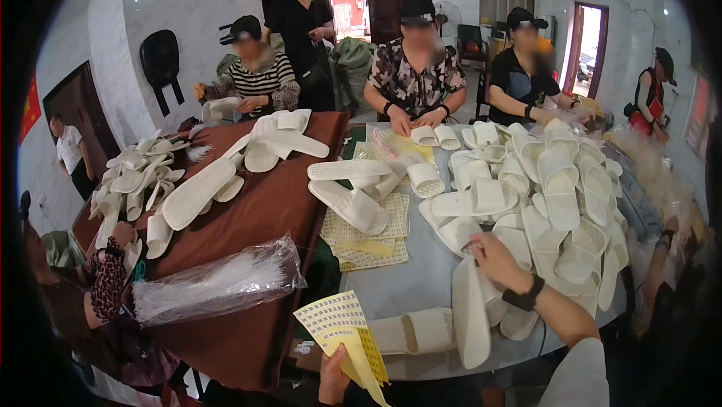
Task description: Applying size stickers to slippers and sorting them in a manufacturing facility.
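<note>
My left hand (pixel 333 377) is closed on yellow sticker sheets (pixel 342 328) printed in rows of small labels, at the table's near edge. With a dark band on its wrist, my right hand (pixel 500 263) pinches the upper end of a white slipper (pixel 471 320), which stands almost lengthwise toward me. Its fingertips are partly hidden. Left of that slipper, another white slipper (pixel 410 332) lies on its own on the grey tabletop. More sticker sheets (pixel 376 245) are spread farther off, with a slipper (pixel 350 206) resting on them.
A large heap of white slippers (pixel 560 181) covers the table's right side. On the brown table (pixel 256 347) at left are more slippers (pixel 199 193) and a clear bag of thin white strips (pixel 222 287). Several people work around the tables, one at the far side (pixel 417 76).
</note>
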Available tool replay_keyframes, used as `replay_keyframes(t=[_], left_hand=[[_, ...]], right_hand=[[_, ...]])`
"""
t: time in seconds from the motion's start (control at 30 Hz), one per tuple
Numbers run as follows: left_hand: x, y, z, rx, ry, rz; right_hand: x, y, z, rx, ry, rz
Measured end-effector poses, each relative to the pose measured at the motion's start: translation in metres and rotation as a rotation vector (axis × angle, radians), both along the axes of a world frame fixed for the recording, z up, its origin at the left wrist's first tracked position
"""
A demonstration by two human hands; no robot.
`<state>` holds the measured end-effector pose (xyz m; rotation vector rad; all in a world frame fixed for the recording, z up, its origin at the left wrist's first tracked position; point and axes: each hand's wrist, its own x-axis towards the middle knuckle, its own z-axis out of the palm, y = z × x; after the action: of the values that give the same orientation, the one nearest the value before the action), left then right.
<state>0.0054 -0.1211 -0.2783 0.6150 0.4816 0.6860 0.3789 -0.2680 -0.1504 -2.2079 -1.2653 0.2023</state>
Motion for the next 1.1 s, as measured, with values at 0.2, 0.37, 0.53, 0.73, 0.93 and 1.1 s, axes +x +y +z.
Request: replay_keyframes(t=[0.2, 0.37, 0.53, 0.73, 0.93, 1.1], left_hand=[[0.009, -0.003, 0.044, 0.129, 0.110, 0.058], [0.038, -0.002, 0.067, 0.293, 0.240, 0.036], [0.036, -0.012, 0.054, 0.341, 0.462, -0.141], [0.031, -0.038, 0.049, 0.195, 0.389, 0.001], [0.025, -0.034, 0.047, -0.074, 0.164, 0.051], [0.028, -0.023, 0.053, -0.010, 0.154, -0.071]], right_hand=[[-0.145, -0.046, 0.041, 0.054, -0.184, 0.118], [-0.180, -0.059, -0.021, -0.198, -0.286, -0.140], [-0.172, -0.061, -0.020, -0.138, -0.246, -0.499], [-0.154, -0.099, -0.030, 0.464, 0.144, -0.460], [-0.192, -0.112, -0.031, 0.525, 0.566, -0.450], [-0.189, -0.091, -0.054, 0.412, 0.292, -0.358]])
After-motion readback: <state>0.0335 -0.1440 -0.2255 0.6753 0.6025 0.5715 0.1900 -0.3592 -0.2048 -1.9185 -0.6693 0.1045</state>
